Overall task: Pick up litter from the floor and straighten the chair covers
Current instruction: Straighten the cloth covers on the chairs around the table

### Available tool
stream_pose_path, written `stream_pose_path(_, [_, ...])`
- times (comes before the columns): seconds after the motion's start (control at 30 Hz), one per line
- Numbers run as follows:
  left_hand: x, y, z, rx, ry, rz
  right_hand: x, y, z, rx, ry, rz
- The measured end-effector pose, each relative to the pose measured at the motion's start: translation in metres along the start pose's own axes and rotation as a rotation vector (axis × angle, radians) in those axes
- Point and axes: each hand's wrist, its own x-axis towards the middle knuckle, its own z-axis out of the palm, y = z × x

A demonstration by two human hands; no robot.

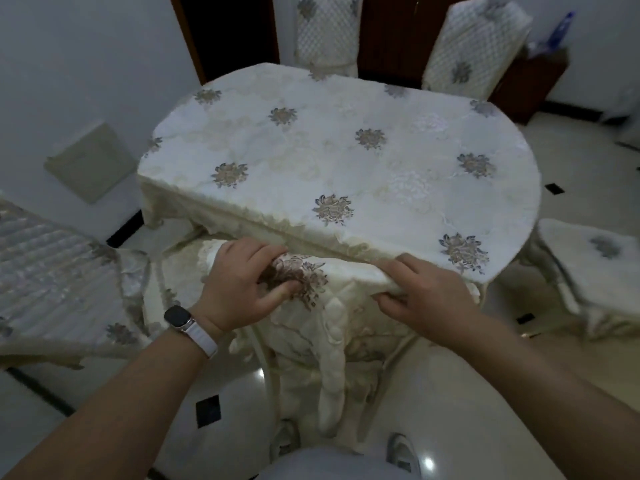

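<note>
A cream chair cover (332,327) with an embroidered brown flower hangs over the back of the chair right in front of me, pushed against the table. My left hand (242,282), with a watch on the wrist, grips the cover's top edge at the flower. My right hand (426,296) pinches the same top edge further right. The cover's lower part hangs in bunched folds toward the floor. No litter shows on the floor around the chair.
An oval table under a white flowered cloth (346,161) fills the middle. Covered chairs stand at the left (59,282), right (588,265) and far side (327,32) (474,46). The floor (221,382) is glossy tile with dark insets. A dark cabinet (530,84) is at the back right.
</note>
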Motion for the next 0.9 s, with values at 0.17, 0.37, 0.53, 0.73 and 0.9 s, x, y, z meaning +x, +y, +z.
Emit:
stream_pose_path(0.17, [0.018, -0.022, 0.006, -0.085, -0.004, 0.124, 0.01, -0.013, 0.005, -0.012, 0.014, 0.124])
stream_pose_path(0.37, [0.021, -0.037, 0.01, -0.151, 0.029, 0.183, 0.01, -0.025, 0.019, -0.036, 0.069, 0.202])
stream_pose_path(0.53, [0.016, -0.056, 0.011, -0.162, -0.008, 0.218, 0.006, -0.04, 0.028, -0.031, 0.084, 0.236])
stream_pose_path(0.73, [-0.015, -0.049, 0.001, -0.172, -0.044, 0.11, -0.005, -0.066, 0.034, -0.046, 0.123, 0.196])
stream_pose_path(0.9, [-0.043, -0.038, -0.002, -0.179, -0.061, 0.077, -0.027, -0.077, 0.035, -0.069, 0.136, 0.171])
